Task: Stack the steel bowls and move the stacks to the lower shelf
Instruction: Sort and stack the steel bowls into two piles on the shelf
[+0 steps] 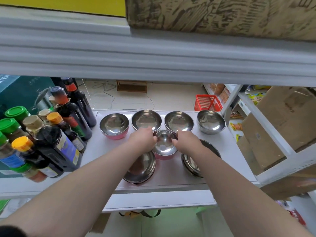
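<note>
Several steel bowls stand on a white shelf. Along the back are a pink-sided bowl, two plain steel bowls and a deeper steel stack. In the middle, a small steel bowl with a pink outside is held from both sides: my left hand grips its left rim and my right hand its right rim. Nearer the front, a stack of wide steel bowls lies partly under my left forearm, and another stack is partly hidden by my right forearm.
Dark sauce bottles and green-capped jars crowd the shelf's left end. A grey upper shelf edge overhangs the bowls. A red basket sits on the floor behind. Cardboard boxes fill a white rack at right.
</note>
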